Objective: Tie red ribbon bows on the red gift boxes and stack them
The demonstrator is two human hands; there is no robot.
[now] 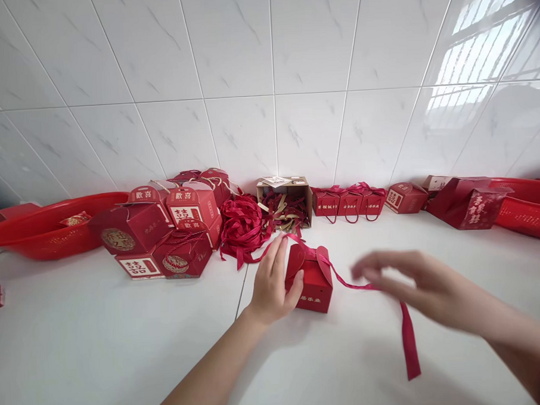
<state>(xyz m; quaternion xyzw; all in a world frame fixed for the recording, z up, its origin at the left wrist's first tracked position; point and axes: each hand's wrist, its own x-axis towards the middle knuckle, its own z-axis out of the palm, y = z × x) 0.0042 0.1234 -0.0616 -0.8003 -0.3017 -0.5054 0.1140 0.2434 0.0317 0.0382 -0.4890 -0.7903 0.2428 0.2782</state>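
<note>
A small red gift box (pixel 315 289) with pale lettering stands upright on the counter, its curved top flaps folded together. A crimson ribbon (pixel 410 342) crosses the top of the box and trails off to the right, where part of it disappears behind my right hand. My left hand (pixel 273 286) is against the left side of the box, thumb on the front face and fingers pointing up beside the ribbon's left stretch. To the right of the box, my right hand (pixel 403 280) is over the ribbon; its fingertips are smeared by motion, so a grip on it cannot be made out.
Behind my left hand lies a heap of crimson ribbon (pixel 242 224). An open carton (pixel 304 186) holds ribbon pieces. Stacked boxes (pixel 139 229) stand left, several small handled boxes (pixel 327 205) along the tiled wall. Red baskets (pixel 52 245) (pixel 527 212) sit at both sides.
</note>
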